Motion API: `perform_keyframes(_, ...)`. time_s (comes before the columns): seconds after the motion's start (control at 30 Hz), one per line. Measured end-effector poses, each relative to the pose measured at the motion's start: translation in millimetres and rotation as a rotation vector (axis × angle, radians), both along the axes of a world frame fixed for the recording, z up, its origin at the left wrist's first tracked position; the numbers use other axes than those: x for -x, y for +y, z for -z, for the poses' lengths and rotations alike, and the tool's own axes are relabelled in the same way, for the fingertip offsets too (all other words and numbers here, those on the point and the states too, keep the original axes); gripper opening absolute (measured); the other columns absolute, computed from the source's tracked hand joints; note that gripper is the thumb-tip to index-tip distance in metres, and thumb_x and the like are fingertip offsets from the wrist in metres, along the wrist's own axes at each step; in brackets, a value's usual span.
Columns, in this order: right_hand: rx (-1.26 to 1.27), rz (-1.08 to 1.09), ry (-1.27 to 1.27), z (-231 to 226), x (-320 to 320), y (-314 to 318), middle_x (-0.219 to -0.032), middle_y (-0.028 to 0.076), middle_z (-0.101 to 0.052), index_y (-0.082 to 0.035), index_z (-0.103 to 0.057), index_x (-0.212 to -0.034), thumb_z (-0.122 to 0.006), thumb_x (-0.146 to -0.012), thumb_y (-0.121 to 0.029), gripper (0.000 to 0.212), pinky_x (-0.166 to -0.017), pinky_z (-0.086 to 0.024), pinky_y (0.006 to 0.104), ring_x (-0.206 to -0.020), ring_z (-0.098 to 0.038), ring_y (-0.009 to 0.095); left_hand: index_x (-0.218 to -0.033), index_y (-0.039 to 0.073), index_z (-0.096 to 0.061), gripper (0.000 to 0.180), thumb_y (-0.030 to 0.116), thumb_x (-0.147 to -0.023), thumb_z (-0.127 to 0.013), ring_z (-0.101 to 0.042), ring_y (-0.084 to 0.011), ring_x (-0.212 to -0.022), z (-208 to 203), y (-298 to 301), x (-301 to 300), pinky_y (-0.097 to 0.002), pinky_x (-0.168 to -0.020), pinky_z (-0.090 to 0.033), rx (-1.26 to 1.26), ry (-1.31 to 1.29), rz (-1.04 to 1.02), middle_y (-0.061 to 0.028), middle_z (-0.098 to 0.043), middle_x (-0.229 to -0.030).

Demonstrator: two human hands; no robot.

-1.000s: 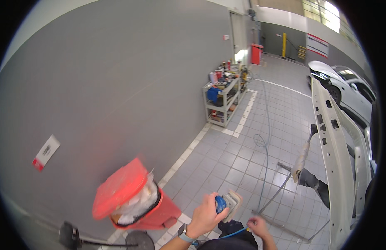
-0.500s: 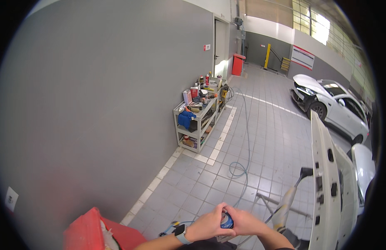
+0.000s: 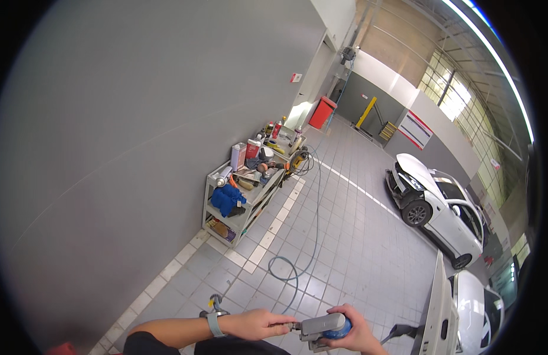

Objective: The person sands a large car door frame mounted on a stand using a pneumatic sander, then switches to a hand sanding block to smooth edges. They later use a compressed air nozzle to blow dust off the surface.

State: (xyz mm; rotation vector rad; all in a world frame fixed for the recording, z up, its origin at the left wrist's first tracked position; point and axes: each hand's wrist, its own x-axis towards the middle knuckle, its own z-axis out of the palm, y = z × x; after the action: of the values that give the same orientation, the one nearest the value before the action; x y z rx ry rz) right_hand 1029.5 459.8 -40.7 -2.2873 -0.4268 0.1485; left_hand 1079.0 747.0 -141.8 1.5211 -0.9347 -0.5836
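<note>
An air sander (image 3: pixel 321 324) with a grey body and a blue round head is held in front of me, low in the view. My right hand (image 3: pixel 357 330) wraps around the blue head from the right. From the left, my left hand (image 3: pixel 259 324) pinches the small metal air fitting (image 3: pixel 294 326) at the end of the grey body. A watch strap circles my left wrist. Whether a hose is joined to the fitting is hard to make out.
A grey tool cart (image 3: pixel 221 218) with cans, bottles and a blue cloth stands along the wall. A thin air hose (image 3: pixel 317 236) loops over the tiled floor. An upright pale car panel (image 3: pixel 432 305) is at right, with a white car (image 3: pixel 442 204) beyond. A red bin (image 3: pixel 322 112) stands farther back.
The view has tilted and swung right. Both hands were clasped around the sander; now my left hand has moved to its fitting, and the sander's grey body shows between the hands.
</note>
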Motion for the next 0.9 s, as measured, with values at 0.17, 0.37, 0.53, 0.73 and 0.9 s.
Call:
perform_keyframes(0.17,-0.212,0.072,0.113,22.3,-102.3,22.6,-0.101,0.007,-0.062,-0.008,-0.065,-0.117,-0.095,-0.059,-0.022,0.067,-0.086,-0.05,0.032,-0.096,-0.063,0.02,-0.11,0.013,-0.073,0.034,0.043,-0.097,-0.062,-0.06,-0.033,-0.053,-11.2,20.3,-82.5,-0.0401,-0.049,-0.043,-0.077,-0.172,-0.331,-0.0101,-0.059,-0.057)
perform_keyframes(0.37,-0.111,-0.024,0.128,90.7,-257.6,20.9,-0.099,0.008,-0.059,-0.009,-0.066,-0.118,-0.093,-0.06,-0.029,0.067,-0.093,-0.045,0.0341,-0.104,-0.055,0.022,-0.098,0.017,-0.069,0.026,0.042,-0.096,-0.063,-0.064,-0.034,-0.058,18.0,46.5,-170.5,-0.0441,-0.05,-0.047,-0.279,-0.334,-0.692,-0.011,-0.062,-0.06)
perform_keyframes(0.53,-0.141,0.101,0.058,196.4,-498.2,26.9,-0.102,0.02,-0.069,-0.002,-0.065,-0.111,-0.088,-0.059,-0.028,0.062,-0.089,-0.053,0.0404,-0.101,-0.066,0.032,-0.102,0.011,-0.071,0.034,0.043,-0.094,-0.066,-0.068,-0.0345,-0.066,75.2,89.8,-223.3,-0.0428,-0.058,-0.052,-0.53,0.039,-1.153,-0.013,-0.068,-0.069)
perform_keyframes(0.73,0.327,0.256,-0.135,357.5,-752.3,127.3,-0.105,0.027,-0.069,0.0,-0.056,-0.124,-0.082,-0.062,-0.033,0.075,-0.089,-0.054,0.0497,-0.099,-0.067,0.045,-0.104,0.007,-0.072,0.029,0.033,-0.092,-0.071,-0.068,-0.0293,-0.063,87.4,34.7,-259.2,-0.0356,-0.059,-0.051,-0.508,0.407,-1.617,-0.0122,-0.07,-0.073)
perform_keyframes(0.9,0.284,0.331,0.1,424.5,-827.5,203.5,-0.116,0.027,-0.063,0.002,-0.048,-0.119,-0.089,-0.065,-0.044,0.082,-0.097,-0.05,0.0511,-0.113,-0.06,0.045,-0.108,0.004,-0.07,0.024,0.024,-0.095,-0.07,-0.06,-0.0102,-0.063,72.7,-28.8,-308.3,-0.0275,-0.06,-0.048,-0.303,0.527,-1.903,-0.008,-0.066,-0.072)
